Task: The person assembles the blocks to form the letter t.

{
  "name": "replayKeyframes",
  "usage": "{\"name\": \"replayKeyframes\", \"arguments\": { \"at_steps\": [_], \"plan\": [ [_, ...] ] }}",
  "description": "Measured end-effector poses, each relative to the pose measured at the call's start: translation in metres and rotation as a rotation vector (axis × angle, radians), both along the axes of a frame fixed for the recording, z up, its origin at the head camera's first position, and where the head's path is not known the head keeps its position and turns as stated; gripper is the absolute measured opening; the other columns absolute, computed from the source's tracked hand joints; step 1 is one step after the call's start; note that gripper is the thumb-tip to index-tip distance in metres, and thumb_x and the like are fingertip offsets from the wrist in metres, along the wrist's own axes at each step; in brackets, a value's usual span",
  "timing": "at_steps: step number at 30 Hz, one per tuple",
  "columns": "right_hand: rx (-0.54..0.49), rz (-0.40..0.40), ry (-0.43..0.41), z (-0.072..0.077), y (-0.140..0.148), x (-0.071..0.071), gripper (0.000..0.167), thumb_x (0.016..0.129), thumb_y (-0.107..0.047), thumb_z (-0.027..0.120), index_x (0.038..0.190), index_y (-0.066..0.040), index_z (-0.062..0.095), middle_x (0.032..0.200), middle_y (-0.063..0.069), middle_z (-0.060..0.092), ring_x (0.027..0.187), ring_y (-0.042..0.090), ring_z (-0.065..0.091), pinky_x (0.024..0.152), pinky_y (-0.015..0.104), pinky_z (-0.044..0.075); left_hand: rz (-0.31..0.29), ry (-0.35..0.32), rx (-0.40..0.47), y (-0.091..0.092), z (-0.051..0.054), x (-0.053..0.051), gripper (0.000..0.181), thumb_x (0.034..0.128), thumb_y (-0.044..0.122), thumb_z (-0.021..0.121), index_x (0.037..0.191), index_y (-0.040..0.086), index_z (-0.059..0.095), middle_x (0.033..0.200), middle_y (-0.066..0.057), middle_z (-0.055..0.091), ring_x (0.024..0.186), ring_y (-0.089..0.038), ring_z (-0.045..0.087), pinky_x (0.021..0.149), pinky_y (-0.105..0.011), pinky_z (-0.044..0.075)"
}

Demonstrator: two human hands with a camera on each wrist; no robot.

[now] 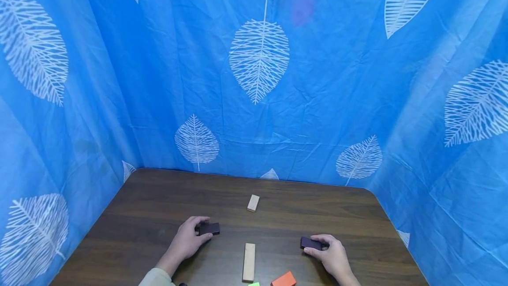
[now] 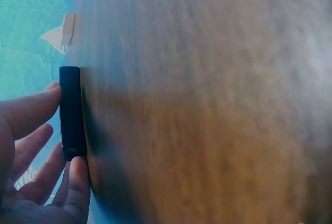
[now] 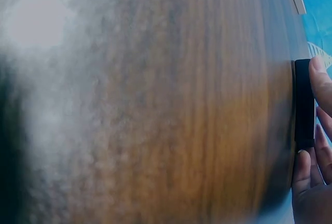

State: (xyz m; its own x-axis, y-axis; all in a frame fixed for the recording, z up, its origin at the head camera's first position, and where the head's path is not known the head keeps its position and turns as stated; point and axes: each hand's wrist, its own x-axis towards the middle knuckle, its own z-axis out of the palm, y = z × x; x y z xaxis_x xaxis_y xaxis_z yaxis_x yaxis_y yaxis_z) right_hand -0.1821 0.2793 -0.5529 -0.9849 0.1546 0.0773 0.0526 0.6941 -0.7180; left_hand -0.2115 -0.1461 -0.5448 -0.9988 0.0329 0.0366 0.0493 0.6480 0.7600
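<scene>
My left hand (image 1: 187, 240) holds a dark rectangular block (image 1: 210, 228) by its outer end, left of the table's middle. In the left wrist view the thumb lies against one face of that dark block (image 2: 71, 112), and a fingertip touches its lower end. On the right, my other hand (image 1: 332, 256) grips a similar dark block (image 1: 311, 243) between thumb and fingers. The right wrist view shows this block (image 3: 304, 102) standing out from the tabletop surface, partly covered by the thumb. Both blocks are at or just above the table; the exact contact is hard to tell.
Between the hands lies a long pale wooden block (image 1: 248, 263), with a shorter pale block (image 1: 253, 203) farther back. An orange block (image 1: 283, 279) and a bit of a green one (image 1: 254, 284) show at the front edge. Blue leaf-patterned cloth (image 1: 258, 144) surrounds the brown table (image 1: 158, 197).
</scene>
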Motion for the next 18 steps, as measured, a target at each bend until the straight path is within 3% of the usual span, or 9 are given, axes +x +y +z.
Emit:
{"name": "replayKeyframes", "arguments": {
  "at_steps": [4, 13, 18],
  "plan": [
    [-0.004, 0.006, 0.004, -0.0004, -0.0001, -0.0011, 0.040, 0.068, -0.021, 0.094, 0.101, -0.005, 0.077, 0.111, 0.016, 0.069, 0.088, 0.021, 0.064, 0.070, 0.027, 0.051, -0.002, 0.011, -0.022, -0.0006, -0.0008, -0.0014, 0.042, 0.0819, 0.013, 0.084, 0.121, 0.005, 0.070, 0.121, -0.013, 0.064, 0.108, -0.030, 0.062, 0.084, -0.042, 0.054],
    [0.032, 0.020, 0.004, -0.0021, 0.0032, -0.0025, 0.034, 0.069, -0.021, 0.093, 0.097, -0.009, 0.080, 0.106, 0.012, 0.072, 0.093, 0.023, 0.063, 0.073, 0.031, 0.049, -0.005, 0.022, -0.066, -0.0016, -0.0010, -0.0060, 0.038, 0.0807, 0.010, 0.085, 0.116, 0.003, 0.072, 0.115, -0.012, 0.066, 0.094, -0.021, 0.063, 0.080, -0.041, 0.053],
    [0.029, 0.018, 0.003, -0.0027, 0.0033, -0.0029, 0.033, 0.068, -0.022, 0.094, 0.097, -0.011, 0.080, 0.107, 0.012, 0.072, 0.096, 0.026, 0.064, 0.076, 0.034, 0.049, -0.014, 0.025, -0.078, -0.0027, -0.0021, -0.0060, 0.035, 0.0803, 0.008, 0.085, 0.113, 0.004, 0.074, 0.113, -0.010, 0.067, 0.093, -0.020, 0.063, 0.080, -0.040, 0.053]
  ]
}}
